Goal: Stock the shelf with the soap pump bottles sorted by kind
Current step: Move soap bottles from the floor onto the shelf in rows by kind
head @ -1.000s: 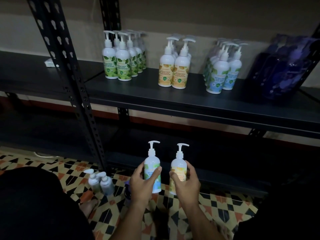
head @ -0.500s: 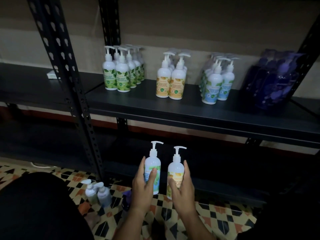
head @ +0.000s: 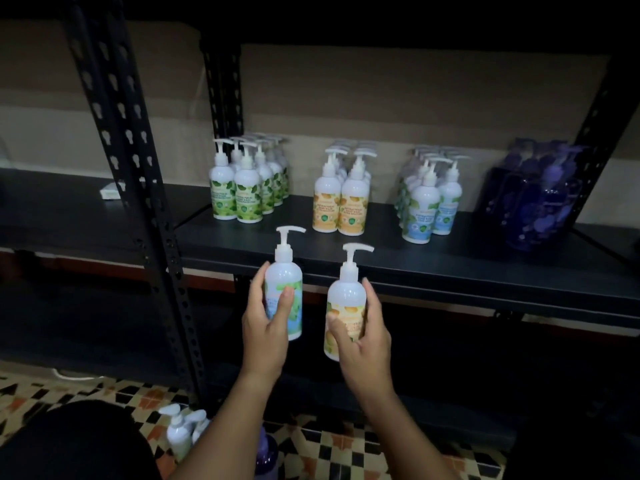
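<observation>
The blue-label bottle [head: 284,299] and the orange-label bottle [head: 344,315], both upright at centre frame, now stand level with the shelf [head: 433,268] edge; half a second earlier they hung well below it. The left hand [head: 265,332] is wrapped round the blue-label bottle, the right hand [head: 363,336] round the orange-label one. The lift suggests that placement comes next: the orange row [head: 341,199] lies just above the right hand, while the blue row [head: 427,202] lies to the right, so the left hand would probably have to cross over. The green row [head: 247,188] stands at the left. The purple bottles [head: 540,199] at right are dim and blurred; their count cannot be told. On the tiled floor [head: 346,448], lower left, two more pump bottles [head: 183,431] are partly hidden by a dark shape [head: 69,445], their labels unreadable.
</observation>
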